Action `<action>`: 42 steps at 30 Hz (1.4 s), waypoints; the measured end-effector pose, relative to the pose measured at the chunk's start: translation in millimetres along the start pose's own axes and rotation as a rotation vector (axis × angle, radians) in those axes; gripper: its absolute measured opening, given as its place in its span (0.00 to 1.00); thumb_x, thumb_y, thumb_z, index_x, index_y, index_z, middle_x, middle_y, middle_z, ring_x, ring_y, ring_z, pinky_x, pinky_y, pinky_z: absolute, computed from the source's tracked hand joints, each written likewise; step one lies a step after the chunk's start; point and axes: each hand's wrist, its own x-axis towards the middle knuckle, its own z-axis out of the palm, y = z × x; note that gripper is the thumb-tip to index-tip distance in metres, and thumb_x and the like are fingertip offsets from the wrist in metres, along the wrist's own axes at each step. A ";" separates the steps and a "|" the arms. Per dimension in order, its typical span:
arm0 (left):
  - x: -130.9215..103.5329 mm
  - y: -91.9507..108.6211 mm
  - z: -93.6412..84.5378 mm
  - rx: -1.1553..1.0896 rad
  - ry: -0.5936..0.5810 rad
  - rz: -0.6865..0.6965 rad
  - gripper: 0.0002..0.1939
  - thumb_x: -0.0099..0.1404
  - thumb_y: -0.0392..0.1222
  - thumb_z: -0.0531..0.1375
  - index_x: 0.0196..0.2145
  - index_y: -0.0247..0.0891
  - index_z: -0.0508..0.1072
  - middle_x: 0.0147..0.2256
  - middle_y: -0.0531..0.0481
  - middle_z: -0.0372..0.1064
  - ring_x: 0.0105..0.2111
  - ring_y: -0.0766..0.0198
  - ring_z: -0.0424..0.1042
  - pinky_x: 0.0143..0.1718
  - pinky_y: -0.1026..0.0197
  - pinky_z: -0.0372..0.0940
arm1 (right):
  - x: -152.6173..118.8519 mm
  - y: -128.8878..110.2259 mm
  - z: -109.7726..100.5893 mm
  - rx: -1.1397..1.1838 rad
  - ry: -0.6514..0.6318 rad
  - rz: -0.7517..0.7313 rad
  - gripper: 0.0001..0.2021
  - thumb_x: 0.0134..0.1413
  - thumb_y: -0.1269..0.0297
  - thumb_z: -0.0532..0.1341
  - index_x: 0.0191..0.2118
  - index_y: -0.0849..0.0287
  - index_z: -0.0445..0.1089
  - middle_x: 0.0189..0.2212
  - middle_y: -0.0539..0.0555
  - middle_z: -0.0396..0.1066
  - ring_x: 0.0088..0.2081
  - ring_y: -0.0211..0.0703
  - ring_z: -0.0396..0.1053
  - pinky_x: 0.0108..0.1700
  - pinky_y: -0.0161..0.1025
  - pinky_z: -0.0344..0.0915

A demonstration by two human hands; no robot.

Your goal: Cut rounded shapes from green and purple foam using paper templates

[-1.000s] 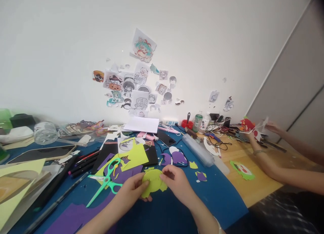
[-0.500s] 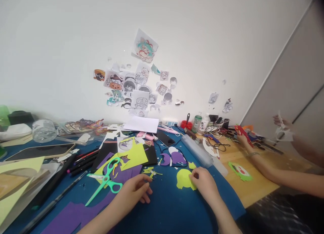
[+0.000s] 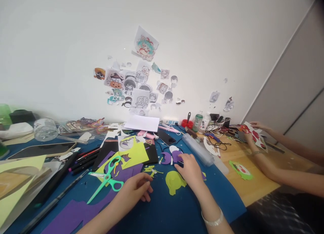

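My left hand [image 3: 139, 188] rests loosely curled above the blue mat [image 3: 157, 212], holding nothing, its fingers apart. Close beside it lie green-handled scissors [image 3: 107, 177] on purple paper [image 3: 67, 216]. My right hand [image 3: 191, 171] is stretched out with thumb and forefinger apart; its fingertips are at a purple paper cutout [image 3: 176, 156], and whether they touch it I cannot tell. A second purple cutout [image 3: 166, 158] is just left of that. Below the right hand lies a yellow-green paper cutout [image 3: 174, 182], its right edge partly covered by the hand.
At right a co-worker's hands [image 3: 249, 137] hold a red and white paper piece [image 3: 255, 134]. A green cutout [image 3: 240, 170] lies on the wooden table. Yellow paper [image 3: 135, 156], pens [image 3: 84, 159], a phone [image 3: 43, 150] and bottles [image 3: 197, 122] surround the mat.
My right hand has let go of the yellow-green cutout and moved up and left to the purple cutouts. The yellow-green cutout has shifted left. The co-worker's hands have brought up a red and white piece.
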 end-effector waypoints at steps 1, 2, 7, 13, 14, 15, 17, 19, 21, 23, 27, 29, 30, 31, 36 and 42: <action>-0.1 0.1 -0.1 0.002 0.001 0.002 0.14 0.57 0.48 0.52 0.36 0.36 0.63 0.27 0.50 0.69 0.24 0.62 0.72 0.26 0.61 0.64 | 5.6 -1.2 1.0 -0.025 -0.015 -0.022 0.16 0.47 0.59 0.59 0.42 0.59 0.68 0.39 0.58 0.69 0.43 0.51 0.62 0.37 0.39 0.58; -0.1 0.4 -0.1 0.002 0.004 0.001 0.14 0.57 0.48 0.52 0.36 0.36 0.63 0.28 0.49 0.69 0.24 0.62 0.72 0.26 0.61 0.64 | 10.6 -2.3 2.6 -0.061 -0.041 -0.037 0.16 0.46 0.58 0.60 0.41 0.59 0.68 0.37 0.58 0.69 0.42 0.51 0.62 0.35 0.38 0.58; 0.5 1.2 0.5 -0.037 0.031 -0.006 0.13 0.56 0.48 0.53 0.35 0.36 0.62 0.26 0.50 0.68 0.23 0.63 0.71 0.25 0.61 0.64 | 21.9 -1.3 11.4 -0.181 -0.118 -0.070 0.07 0.48 0.60 0.59 0.29 0.58 0.71 0.27 0.56 0.71 0.35 0.48 0.66 0.29 0.35 0.55; 0.5 1.6 -0.1 -0.056 0.029 -0.016 0.15 0.54 0.50 0.54 0.34 0.36 0.63 0.26 0.50 0.69 0.23 0.62 0.72 0.25 0.61 0.64 | 22.3 7.7 4.4 -0.174 -0.083 -0.068 0.09 0.54 0.63 0.55 0.30 0.56 0.72 0.29 0.55 0.72 0.34 0.46 0.67 0.28 0.34 0.54; 0.4 1.7 -0.2 -0.058 0.032 -0.015 0.15 0.54 0.50 0.54 0.34 0.36 0.63 0.26 0.50 0.69 0.23 0.62 0.72 0.25 0.61 0.64 | 23.0 8.4 2.4 -0.170 -0.080 -0.077 0.09 0.54 0.63 0.55 0.30 0.56 0.72 0.29 0.55 0.72 0.35 0.46 0.67 0.28 0.34 0.54; 0.3 1.9 -0.2 -0.062 0.033 -0.014 0.15 0.54 0.50 0.54 0.34 0.36 0.63 0.26 0.50 0.69 0.23 0.62 0.72 0.25 0.61 0.64 | 23.8 8.8 0.6 -0.164 -0.078 -0.090 0.08 0.53 0.63 0.55 0.31 0.55 0.72 0.30 0.54 0.72 0.35 0.45 0.67 0.29 0.34 0.54; 0.4 2.2 0.1 -0.072 0.038 -0.017 0.16 0.53 0.50 0.55 0.34 0.36 0.63 0.25 0.50 0.69 0.22 0.63 0.71 0.24 0.61 0.63 | 26.3 9.2 -1.7 -0.155 -0.080 -0.121 0.06 0.51 0.63 0.57 0.33 0.54 0.71 0.33 0.52 0.72 0.37 0.45 0.67 0.29 0.33 0.55; 0.7 2.2 0.7 -0.078 0.041 -0.024 0.16 0.52 0.51 0.55 0.33 0.36 0.63 0.25 0.51 0.68 0.22 0.63 0.71 0.24 0.61 0.63 | 29.9 9.6 -2.0 -0.152 -0.092 -0.141 0.08 0.50 0.64 0.58 0.37 0.53 0.71 0.33 0.53 0.72 0.37 0.45 0.68 0.30 0.33 0.55; 0.9 1.8 1.0 -0.082 0.044 -0.025 0.16 0.52 0.51 0.55 0.33 0.36 0.63 0.25 0.51 0.68 0.22 0.63 0.71 0.24 0.61 0.63 | 34.7 10.5 -1.0 -0.156 -0.101 -0.138 0.09 0.51 0.66 0.57 0.39 0.54 0.71 0.31 0.55 0.73 0.34 0.45 0.69 0.29 0.33 0.55; 0.8 1.1 0.8 -0.086 0.042 -0.019 0.16 0.53 0.51 0.55 0.34 0.36 0.63 0.25 0.50 0.68 0.22 0.62 0.71 0.24 0.61 0.63 | 40.0 11.7 0.2 -0.158 -0.094 -0.118 0.12 0.54 0.69 0.54 0.42 0.57 0.69 0.31 0.57 0.73 0.32 0.46 0.70 0.29 0.34 0.56; 0.4 0.6 -0.5 -0.077 0.044 -0.016 0.15 0.54 0.50 0.55 0.34 0.36 0.63 0.26 0.50 0.68 0.22 0.62 0.72 0.25 0.61 0.64 | 47.8 13.8 0.0 -0.140 -0.060 -0.121 0.15 0.56 0.70 0.49 0.47 0.57 0.65 0.36 0.57 0.72 0.37 0.46 0.69 0.34 0.35 0.58; 0.4 1.0 -0.8 -0.068 0.043 -0.017 0.15 0.54 0.49 0.54 0.34 0.36 0.63 0.26 0.51 0.68 0.22 0.63 0.72 0.24 0.61 0.64 | 49.8 14.6 -0.3 -0.127 -0.059 -0.148 0.15 0.56 0.71 0.49 0.46 0.55 0.66 0.39 0.55 0.71 0.41 0.45 0.67 0.37 0.34 0.58; 0.5 1.2 -0.8 -0.065 0.041 -0.019 0.15 0.54 0.49 0.54 0.34 0.36 0.63 0.26 0.51 0.68 0.22 0.63 0.72 0.24 0.61 0.64 | 50.6 15.0 0.0 -0.120 -0.062 -0.160 0.14 0.56 0.70 0.49 0.45 0.55 0.67 0.40 0.55 0.71 0.43 0.45 0.66 0.39 0.34 0.57; 0.6 1.3 -0.9 -0.063 0.040 -0.021 0.15 0.54 0.50 0.54 0.34 0.36 0.63 0.26 0.51 0.68 0.22 0.63 0.71 0.24 0.62 0.64 | 51.5 15.6 0.7 -0.114 -0.069 -0.167 0.13 0.55 0.69 0.52 0.45 0.55 0.67 0.41 0.55 0.70 0.44 0.46 0.65 0.39 0.34 0.57; 1.4 0.4 -1.1 -0.054 0.046 -0.025 0.16 0.53 0.51 0.54 0.34 0.36 0.63 0.26 0.51 0.68 0.22 0.63 0.71 0.24 0.62 0.63 | 58.0 20.2 10.0 -0.069 -0.125 -0.167 0.20 0.44 0.65 0.62 0.47 0.60 0.66 0.40 0.58 0.70 0.43 0.50 0.63 0.38 0.36 0.59; 1.5 1.5 -1.4 -0.047 0.050 -0.033 0.14 0.53 0.49 0.53 0.33 0.36 0.62 0.25 0.51 0.68 0.22 0.63 0.71 0.23 0.62 0.62 | 64.0 28.8 19.0 0.029 -0.143 -0.127 0.24 0.45 0.60 0.62 0.49 0.61 0.63 0.41 0.58 0.69 0.45 0.49 0.62 0.40 0.36 0.58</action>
